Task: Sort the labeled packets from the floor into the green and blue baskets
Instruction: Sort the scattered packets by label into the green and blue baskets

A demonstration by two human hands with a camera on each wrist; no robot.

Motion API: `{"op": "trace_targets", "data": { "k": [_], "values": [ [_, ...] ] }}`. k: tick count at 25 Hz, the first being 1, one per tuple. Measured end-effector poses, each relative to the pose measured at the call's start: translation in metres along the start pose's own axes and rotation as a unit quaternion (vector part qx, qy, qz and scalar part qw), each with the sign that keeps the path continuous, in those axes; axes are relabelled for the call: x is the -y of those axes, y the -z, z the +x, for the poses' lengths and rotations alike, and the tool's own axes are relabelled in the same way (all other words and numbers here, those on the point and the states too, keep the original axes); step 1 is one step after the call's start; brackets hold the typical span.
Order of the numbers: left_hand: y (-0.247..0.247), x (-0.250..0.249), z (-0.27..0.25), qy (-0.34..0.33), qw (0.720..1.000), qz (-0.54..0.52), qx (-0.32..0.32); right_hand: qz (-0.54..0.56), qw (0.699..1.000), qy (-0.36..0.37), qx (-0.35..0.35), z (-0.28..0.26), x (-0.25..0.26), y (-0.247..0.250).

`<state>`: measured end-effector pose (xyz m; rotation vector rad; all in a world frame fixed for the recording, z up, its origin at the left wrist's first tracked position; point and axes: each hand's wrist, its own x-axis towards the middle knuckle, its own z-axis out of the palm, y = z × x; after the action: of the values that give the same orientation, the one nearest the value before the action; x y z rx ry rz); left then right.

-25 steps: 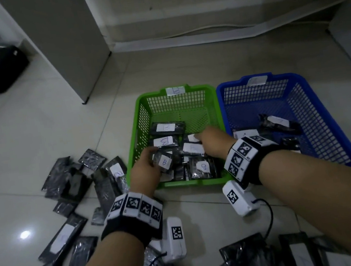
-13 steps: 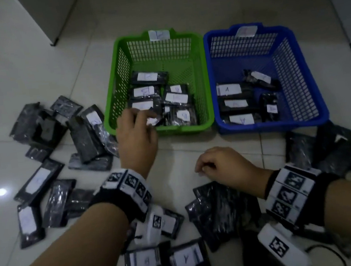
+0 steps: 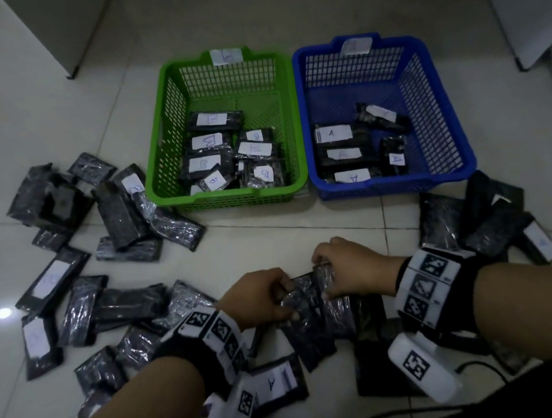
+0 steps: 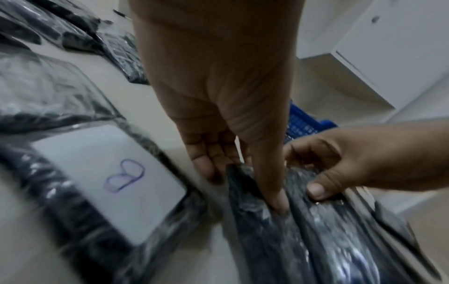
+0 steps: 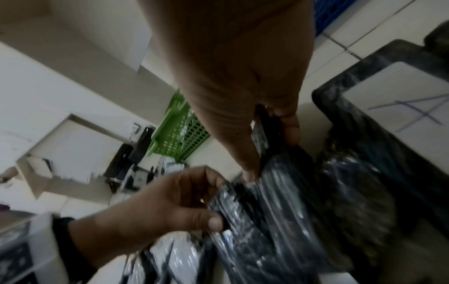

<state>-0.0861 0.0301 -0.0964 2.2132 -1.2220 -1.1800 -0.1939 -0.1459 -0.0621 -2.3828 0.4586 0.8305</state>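
Two black plastic packets lie side by side on the floor pile in front of me. My left hand (image 3: 279,299) pinches the left packet (image 3: 304,324) by its far end, thumb on top. Beside it, the right packet (image 3: 337,309) is pinched at its top edge by my right hand (image 3: 328,281). Both packets show their unlabelled sides. The green basket (image 3: 166,132) holds several packets marked B. To its right, the blue basket (image 3: 435,96) holds several marked A. In the left wrist view my left hand (image 4: 243,184) and right hand (image 4: 316,180) grip neighbouring packets.
Loose black packets cover the floor on the left (image 3: 120,211), on the right (image 3: 479,217) and around my wrists. One near my left wrist is marked A (image 3: 273,383), another is marked B (image 4: 109,182). A white cabinet (image 3: 68,25) stands far left.
My left hand has come back from the green basket to the floor pile and taken hold of a packet. The right hand has closed on the packet beside it.
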Motion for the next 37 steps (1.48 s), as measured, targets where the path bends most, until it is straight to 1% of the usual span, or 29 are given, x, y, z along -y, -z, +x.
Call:
{"op": "trace_targets", "data": {
  "k": [2,4,6,7,8,10,11,13,14,15,17,18,19,22,24,25,29,32,34,35,37],
  "values": [
    [0.017,-0.003,0.002,0.019,0.999,-0.027,0.015,0.008,1.000,0.004,-0.014,0.001,0.005,0.023],
    [0.048,0.002,0.002,0.019,0.995,-0.090,0.031,0.036,0.998,0.037,-0.045,-0.004,0.014,0.050],
    [0.089,0.006,-0.005,-0.035,0.991,-0.127,0.023,0.090,0.988,0.086,-0.088,-0.010,0.026,0.078],
    [0.108,0.007,-0.010,-0.069,0.986,-0.150,0.014,0.148,0.978,0.109,-0.098,-0.013,0.032,0.090],
    [0.126,0.008,-0.015,-0.086,0.981,-0.175,0.000,0.221,0.961,0.134,-0.095,-0.015,0.039,0.101],
    [0.153,0.007,-0.029,-0.067,0.966,-0.246,-0.041,0.344,0.917,0.180,-0.094,-0.017,0.050,0.119],
    [0.164,0.008,-0.036,-0.066,0.955,-0.284,-0.057,0.380,0.897,0.201,-0.103,-0.017,0.053,0.128],
    [0.179,0.008,-0.047,-0.093,0.934,-0.337,-0.074,0.442,0.858,0.223,-0.134,-0.010,0.055,0.133],
    [0.183,0.009,-0.048,-0.101,0.926,-0.351,-0.094,0.455,0.848,0.220,-0.157,-0.004,0.053,0.131],
    [0.184,0.009,-0.048,-0.099,0.920,-0.357,-0.130,0.451,0.847,0.213,-0.186,0.003,0.052,0.128],
    [0.178,0.009,-0.042,-0.086,0.901,-0.350,-0.240,0.430,0.850,0.202,-0.226,0.016,0.049,0.118],
    [0.173,0.008,-0.037,-0.084,0.888,-0.350,-0.286,0.437,0.846,0.197,-0.234,0.022,0.048,0.114],
    [0.167,0.006,-0.033,-0.080,0.873,-0.362,-0.318,0.464,0.833,0.188,-0.236,0.026,0.047,0.110],
    [0.148,0.002,-0.019,-0.057,0.823,-0.430,-0.366,0.546,0.787,0.157,-0.243,0.034,0.044,0.108],
    [0.141,0.002,-0.009,-0.055,0.793,-0.467,-0.388,0.576,0.766,0.138,-0.249,0.039,0.039,0.109],
    [0.140,0.003,-0.004,-0.054,0.784,-0.475,-0.396,0.586,0.759,0.130,-0.251,0.041,0.037,0.110],
    [0.140,-0.002,0.018,-0.033,0.781,-0.453,-0.429,0.603,0.739,0.102,-0.282,0.044,0.027,0.112],
    [0.141,-0.018,0.041,-0.025,0.785,-0.457,-0.418,0.608,0.719,0.067,-0.331,0.044,0.011,0.121],
    [0.140,-0.034,0.059,-0.022,0.795,-0.447,-0.410,0.618,0.695,0.043,-0.365,0.040,-0.006,0.133],
    [0.139,-0.043,0.069,-0.029,0.800,-0.440,-0.406,0.629,0.678,0.030,-0.380,0.038,-0.016,0.140],
    [0.135,-0.062,0.088,-0.040,0.808,-0.437,-0.393,0.640,0.660,0.001,-0.393,0.036,-0.037,0.156]
  ]
}}
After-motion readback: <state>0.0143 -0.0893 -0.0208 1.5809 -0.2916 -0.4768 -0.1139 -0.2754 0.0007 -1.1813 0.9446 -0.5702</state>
